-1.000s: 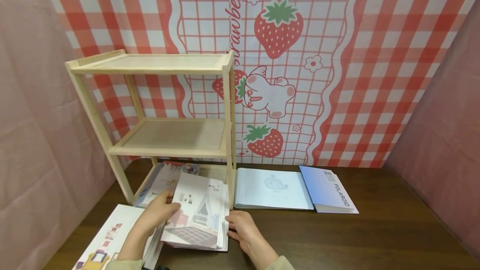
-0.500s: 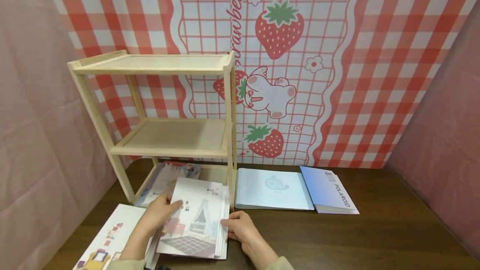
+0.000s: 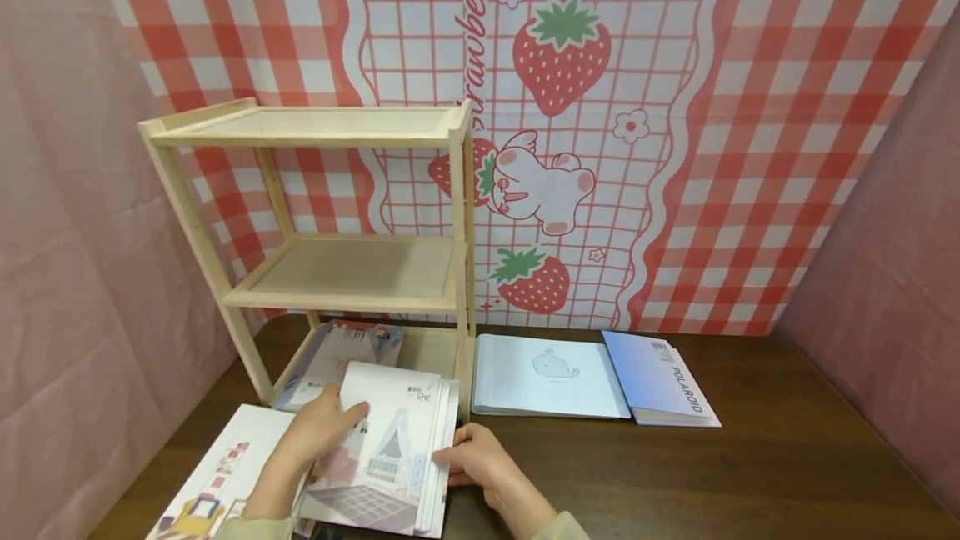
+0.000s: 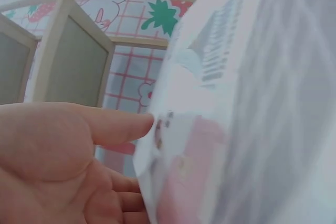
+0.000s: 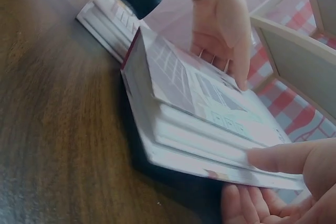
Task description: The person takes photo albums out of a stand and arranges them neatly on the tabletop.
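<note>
Both hands hold a stack of notebooks [image 3: 375,457] with white covers printed with a tent and a barcode. My left hand [image 3: 313,432] grips the left edge, thumb on the top cover and fingers beneath, as the left wrist view shows. At the right edge, my right hand [image 3: 486,465] pinches the stack, its thumb against the edges of the notebooks and its fingers [image 5: 247,203] below. In the right wrist view, the stack is tilted above the dark wooden table [image 5: 58,129]. Beyond it, more books [image 3: 337,357] lie on the rack's bottom shelf.
A three-tier wooden rack [image 3: 345,302] stands at the back left. Another white-covered stack of books [image 3: 225,465] lies at the front left. A whale-print album [image 3: 551,377] and a blue POLAROID book [image 3: 660,377] lie right of the rack.
The notebook stack has moved toward me and slightly left, away from the rack. My left hand has stayed nearly in place, while my right thumb has shifted inward along the stack's edge.
</note>
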The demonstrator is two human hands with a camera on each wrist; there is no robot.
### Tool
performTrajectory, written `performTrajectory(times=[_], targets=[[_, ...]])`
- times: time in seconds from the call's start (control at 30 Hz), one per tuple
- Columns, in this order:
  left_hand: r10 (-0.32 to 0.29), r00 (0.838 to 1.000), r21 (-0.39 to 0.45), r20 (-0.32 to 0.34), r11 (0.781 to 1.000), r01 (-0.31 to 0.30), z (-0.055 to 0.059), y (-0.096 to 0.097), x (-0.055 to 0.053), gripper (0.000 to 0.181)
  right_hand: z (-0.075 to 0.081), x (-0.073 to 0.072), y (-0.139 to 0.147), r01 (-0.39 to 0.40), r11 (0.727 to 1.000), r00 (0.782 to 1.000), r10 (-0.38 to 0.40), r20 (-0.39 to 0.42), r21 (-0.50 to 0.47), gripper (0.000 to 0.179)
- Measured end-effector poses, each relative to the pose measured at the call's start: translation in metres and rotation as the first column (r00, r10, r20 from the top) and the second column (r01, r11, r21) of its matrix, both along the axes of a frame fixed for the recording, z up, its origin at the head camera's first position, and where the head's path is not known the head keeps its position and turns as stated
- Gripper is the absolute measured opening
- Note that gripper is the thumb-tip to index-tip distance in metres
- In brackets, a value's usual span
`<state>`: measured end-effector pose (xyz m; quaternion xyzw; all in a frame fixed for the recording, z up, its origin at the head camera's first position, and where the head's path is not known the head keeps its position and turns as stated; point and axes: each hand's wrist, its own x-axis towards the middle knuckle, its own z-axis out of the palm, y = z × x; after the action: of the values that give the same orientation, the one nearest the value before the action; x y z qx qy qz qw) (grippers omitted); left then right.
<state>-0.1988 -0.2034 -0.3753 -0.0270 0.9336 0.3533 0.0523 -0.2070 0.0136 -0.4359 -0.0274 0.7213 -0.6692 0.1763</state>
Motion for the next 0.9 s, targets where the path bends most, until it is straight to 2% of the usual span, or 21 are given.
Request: performTrajectory(times=[0.17, 0.23, 0.47, 0.63, 0.8, 0.9], targets=[[-0.02, 1.0, -0.114, -0.023, 0.993, 0.017, 0.004, 0.001, 0.003, 0.078, -0.002, 0.002, -0.002, -0.06, 0.998, 0.998, 0.06, 0.0, 0.009, 0.02], [-0.021, 0.999, -0.134, -0.029, 0.991, 0.017, 0.005, 0.0, 0.006, 0.075, -0.002, 0.004, -0.004, -0.073, 0.997, 0.997, 0.073, 0.001, 0.003, 0.02], [-0.03, 0.998, -0.137, -0.051, 0.99, 0.022, 0.003, -0.004, 0.015, 0.069, -0.004, 0.01, -0.007, -0.077, 0.997, 0.997, 0.076, 0.009, 0.015, 0.019], [-0.049, 0.998, -0.178, -0.049, 0.983, 0.04, 0.002, -0.01, 0.024, 0.064, -0.004, 0.018, -0.01, -0.102, 0.994, 0.995, 0.102, -0.002, 0.049, 0.019], [-0.065, 0.998, -0.213, -0.008, 0.975, 0.062, 0.004, -0.017, 0.032, 0.078, -0.001, 0.025, -0.013, -0.127, 0.983, 0.989, 0.136, -0.06, 0.135, 0.019], [-0.066, 0.998, -0.215, 0.012, 0.974, 0.067, 0.006, -0.019, 0.036, 0.072, 0.001, 0.03, -0.014, -0.144, 0.977, 0.983, 0.16, -0.089, 0.158, 0.018]])
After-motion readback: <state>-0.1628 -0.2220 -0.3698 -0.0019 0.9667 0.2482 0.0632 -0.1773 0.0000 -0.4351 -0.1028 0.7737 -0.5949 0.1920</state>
